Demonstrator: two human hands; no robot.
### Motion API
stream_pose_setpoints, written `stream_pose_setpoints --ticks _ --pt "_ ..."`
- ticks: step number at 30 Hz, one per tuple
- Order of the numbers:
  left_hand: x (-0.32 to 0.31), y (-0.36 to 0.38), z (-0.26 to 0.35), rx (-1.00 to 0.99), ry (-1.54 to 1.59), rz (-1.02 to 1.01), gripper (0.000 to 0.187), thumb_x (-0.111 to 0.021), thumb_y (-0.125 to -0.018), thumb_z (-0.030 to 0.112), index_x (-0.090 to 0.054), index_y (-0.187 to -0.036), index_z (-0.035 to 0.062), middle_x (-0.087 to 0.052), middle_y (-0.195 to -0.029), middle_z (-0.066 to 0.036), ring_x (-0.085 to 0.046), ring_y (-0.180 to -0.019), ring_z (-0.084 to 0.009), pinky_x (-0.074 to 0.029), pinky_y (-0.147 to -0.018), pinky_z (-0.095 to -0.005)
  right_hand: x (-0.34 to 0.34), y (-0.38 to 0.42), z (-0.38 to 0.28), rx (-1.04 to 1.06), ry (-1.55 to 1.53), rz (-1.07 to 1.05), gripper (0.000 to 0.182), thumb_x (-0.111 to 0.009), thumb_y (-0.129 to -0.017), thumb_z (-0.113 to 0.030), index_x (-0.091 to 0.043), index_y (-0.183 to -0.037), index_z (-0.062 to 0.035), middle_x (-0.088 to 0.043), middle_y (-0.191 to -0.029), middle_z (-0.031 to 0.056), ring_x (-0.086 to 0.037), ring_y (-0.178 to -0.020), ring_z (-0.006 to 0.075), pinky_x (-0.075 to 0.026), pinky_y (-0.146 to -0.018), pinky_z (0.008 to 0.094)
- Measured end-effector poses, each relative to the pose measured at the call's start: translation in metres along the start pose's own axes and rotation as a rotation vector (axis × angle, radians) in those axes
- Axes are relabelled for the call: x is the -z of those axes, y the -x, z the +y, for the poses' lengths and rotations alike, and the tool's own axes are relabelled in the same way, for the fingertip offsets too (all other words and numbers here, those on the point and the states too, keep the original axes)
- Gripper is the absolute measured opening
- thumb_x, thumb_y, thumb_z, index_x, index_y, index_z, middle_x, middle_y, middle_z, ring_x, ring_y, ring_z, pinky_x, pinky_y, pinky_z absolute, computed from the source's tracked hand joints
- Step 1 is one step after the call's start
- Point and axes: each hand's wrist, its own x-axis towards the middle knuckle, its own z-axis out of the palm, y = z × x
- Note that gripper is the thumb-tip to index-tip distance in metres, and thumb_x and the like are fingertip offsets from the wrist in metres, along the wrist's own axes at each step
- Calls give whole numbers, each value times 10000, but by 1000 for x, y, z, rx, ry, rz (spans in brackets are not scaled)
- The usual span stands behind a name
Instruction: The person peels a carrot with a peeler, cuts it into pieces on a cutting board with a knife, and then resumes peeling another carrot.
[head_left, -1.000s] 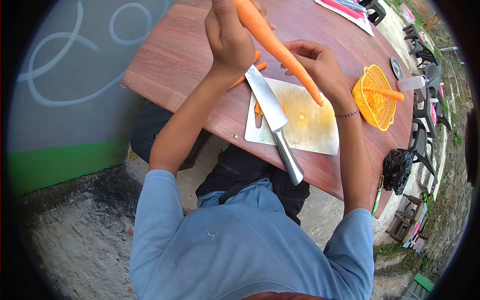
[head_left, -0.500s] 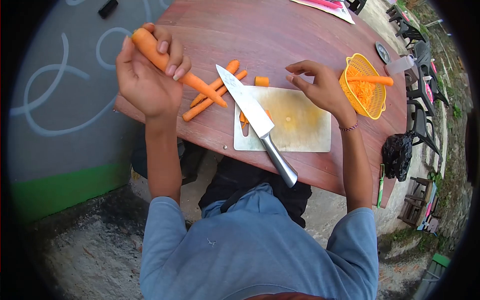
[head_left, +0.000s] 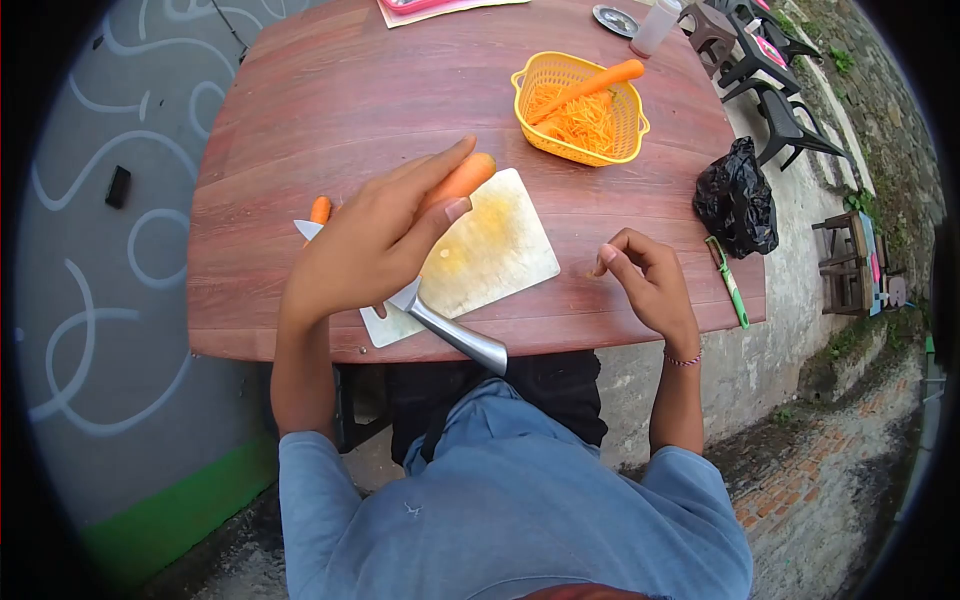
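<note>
My left hand [head_left: 375, 225] is wrapped round a carrot [head_left: 465, 178], whose thick end shows past the thumb, above the white cutting board [head_left: 490, 250]. Partly under that hand lies a large knife [head_left: 455, 338], its metal handle reaching past the board toward the table's front edge. The tip of another carrot [head_left: 320, 210] shows behind the blade's point. To the right of the board my right hand [head_left: 650, 280] hovers with curled fingers, thumb close to the index finger; whether it pinches anything is too small to tell. A yellow basket [head_left: 643, 125] holds shredded carrot [head_left: 583, 128] and a whole carrot [head_left: 603, 82].
A green peeler [head_left: 730, 285] lies at the right edge of the wooden table [head_left: 400, 100], beside a black plastic bag [head_left: 738, 200]. A bottle [head_left: 656, 27] and a round metal dish [head_left: 615, 20] stand at the back. Dark chairs [head_left: 790, 130] are beyond.
The view has swung to the right. My left hand has brought its carrot over the board, palm turned down. My right hand has moved nearer the table's front edge, its fingers more curled.
</note>
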Motion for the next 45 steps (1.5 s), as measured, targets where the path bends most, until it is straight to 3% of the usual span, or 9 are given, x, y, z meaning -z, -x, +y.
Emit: stream_pose_setpoints --ticks 5,10,16,22,26,30,33,39,45 --pt "34 6 33 93 -155 365 428 -620 -1043 201 -594 -1402 -29 -740 -1160 -174 -725 -1036 -237 -559 -850 -355 -60 -58 -21 256 101 -161 199 -696 -963 -173 -693 -1018 18 -741 -944 163 -726 -924 317 -565 -847 398" --pt "43 74 26 244 -155 596 386 -653 -1033 242 -642 -1342 10 -688 -1012 -42 -573 -858 -91 -444 -754 -223 -164 -161 -28 672 369 -145 304 -680 -979 -257 -724 -1158 -16 -722 -1176 150 -638 -1167 340 -502 -1001 454" --pt "0 144 -16 738 -168 524 313 -777 -895 149 -673 -1127 -34 -739 -997 -136 -695 -929 -178 -539 -845 -351 -181 -178 -34 590 619 -357 297 -663 -987 -267 -734 -1156 -34 -719 -1139 146 -641 -1148 325 -502 -980 450" --pt "-32 152 -57 594 -210 538 350 -820 -825 147 -697 -1106 -22 -717 -997 -171 -697 -907 -316 -528 -838 -416 -82 -163 -38 518 283 43 282 -777 -910 -205 -732 -1090 6 -744 -1046 152 -710 -955 287 -554 -885 385" --pt "-31 141 -70 623 -179 471 451 -875 -778 212 -713 -1133 -14 -700 -984 -148 -684 -888 -306 -519 -810 -409 3 -159 -38 307 408 328 363 -781 -926 -225 -716 -1185 21 -748 -1127 168 -719 -1011 292 -556 -925 374" --pt "-30 133 -67 753 -185 408 527 -913 -737 254 -720 -1154 -4 -693 -953 -127 -683 -873 -291 -515 -781 -396 33 -163 -1 514 805 450 388 -783 -921 -251 -718 -1187 23 -733 -1174 187 -706 -1089 338 -544 -947 402" --pt "-37 135 -72 598 -220 465 544 -920 -729 264 -722 -1163 2 -692 -947 -130 -682 -873 -300 -519 -782 -399 -9 -135 -33 499 575 416 374 -777 -921 -265 -720 -1155 21 -744 -1101 189 -722 -1022 329 -556 -898 408" --pt "-43 137 -73 574 -239 498 518 -909 -743 254 -724 -1157 4 -696 -1020 -147 -686 -922 -328 -528 -816 -404 -145 -36 -70 340 536 -347 446 -789 -878 -366 -642 -1104 -10 -687 -845 179 -706 -797 353 -564 -703 450" --pt "-39 141 -79 532 -154 508 394 -819 -839 243 -727 -1135 -1 -694 -1035 -153 -689 -950 -349 -528 -836 -432 -160 -36 -50 242 551 -244 367 -757 -846 -256 -643 -1086 -3 -671 -832 178 -698 -828 362 -563 -702 481"
